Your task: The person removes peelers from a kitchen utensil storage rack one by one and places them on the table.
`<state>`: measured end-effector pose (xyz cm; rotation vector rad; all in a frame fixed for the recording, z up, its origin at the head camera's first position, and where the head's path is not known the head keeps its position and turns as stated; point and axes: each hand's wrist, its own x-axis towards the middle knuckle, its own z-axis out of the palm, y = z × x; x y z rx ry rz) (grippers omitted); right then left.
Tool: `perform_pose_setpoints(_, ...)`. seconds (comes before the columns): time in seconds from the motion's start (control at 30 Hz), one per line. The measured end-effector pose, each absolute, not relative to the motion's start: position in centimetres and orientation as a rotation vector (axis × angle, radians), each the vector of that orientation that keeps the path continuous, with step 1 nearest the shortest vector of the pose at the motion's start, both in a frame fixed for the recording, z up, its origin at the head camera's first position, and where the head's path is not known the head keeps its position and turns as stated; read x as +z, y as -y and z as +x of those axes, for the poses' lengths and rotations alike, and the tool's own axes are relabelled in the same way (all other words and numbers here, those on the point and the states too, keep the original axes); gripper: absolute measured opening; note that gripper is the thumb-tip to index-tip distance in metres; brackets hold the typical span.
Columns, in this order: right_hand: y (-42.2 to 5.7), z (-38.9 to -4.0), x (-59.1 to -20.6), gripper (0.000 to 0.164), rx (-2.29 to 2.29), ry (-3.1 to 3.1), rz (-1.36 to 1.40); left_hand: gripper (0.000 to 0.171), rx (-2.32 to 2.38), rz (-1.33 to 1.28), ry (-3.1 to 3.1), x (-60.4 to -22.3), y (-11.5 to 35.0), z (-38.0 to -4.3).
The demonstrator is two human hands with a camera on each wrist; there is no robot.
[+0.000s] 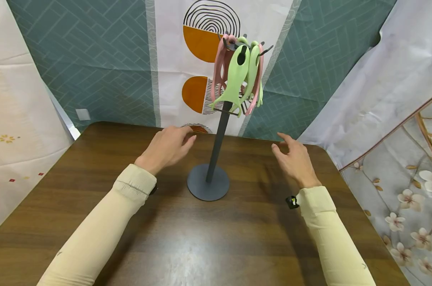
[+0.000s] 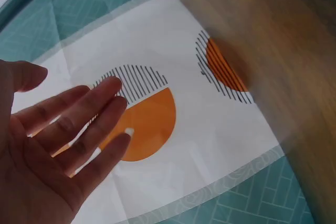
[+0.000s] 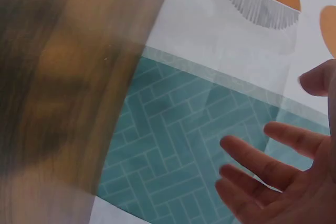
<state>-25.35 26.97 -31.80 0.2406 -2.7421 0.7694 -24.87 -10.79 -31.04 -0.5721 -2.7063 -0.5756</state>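
Note:
A dark grey stand [image 1: 217, 145] with a round base [image 1: 208, 192] rises from the table. Around its top, several light green plastic pieces [image 1: 237, 73] and pink plastic pieces [image 1: 218, 65] hang on dark hooks; the front green one has an oval hole above and a forked lower end. Left of the pole is my left hand [image 1: 167, 149], held over the table with relaxed, slightly bent fingers. To the right, farther from the pole, my right hand [image 1: 292, 159] hovers with fingers spread loosely. Both wrist views show bare palms: left hand [image 2: 68, 135], right hand [image 3: 278, 177].
The brown wooden table [image 1: 187, 238] reaches back to a teal and white patterned curtain [image 1: 112, 79]. Pale floral cloth [image 1: 19, 99] hangs at the left, and another flowered cloth [image 1: 409, 206] lines the right edge.

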Motion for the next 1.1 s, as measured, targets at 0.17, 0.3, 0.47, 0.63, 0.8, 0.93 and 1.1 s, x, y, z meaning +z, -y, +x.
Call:
perform_pose_setpoints(0.17,-26.8,-25.6,-31.5,0.047,0.83,2.659,0.248,0.036,-0.635,-0.626,2.674,-30.6,10.4,-24.7)
perform_pose_setpoints(0.3,-26.2,-25.9,-31.5,0.042,0.845,2.618,0.242,0.038,-0.736,-0.666,2.63,-30.6,10.2,-24.5)
perform_pose_setpoints(0.47,-25.7,-26.0,-31.8,0.039,0.853,2.572,0.227,0.041,-0.919,-0.701,2.613,-30.8,9.5,-24.1)
perform_pose_setpoints(0.63,-25.2,-26.0,-31.8,0.03,0.88,2.488,0.194,0.044,-1.036,-0.71,2.597,-30.7,8.9,-24.1)
perform_pose_setpoints(0.8,-24.7,-26.2,-31.5,0.022,0.934,2.368,0.158,0.05,-1.148,-0.728,2.581,-30.4,8.1,-24.1)
perform_pose_setpoints(0.93,-23.9,-26.5,-31.0,0.021,1.015,2.28,0.183,0.049,-1.173,-0.741,2.533,-30.2,7.7,-24.0)
perform_pose_setpoints(1.1,-23.1,-26.6,-30.0,0.02,1.13,2.17,0.196,0.048,-1.208,-0.797,2.457,-29.7,6.9,-23.8)
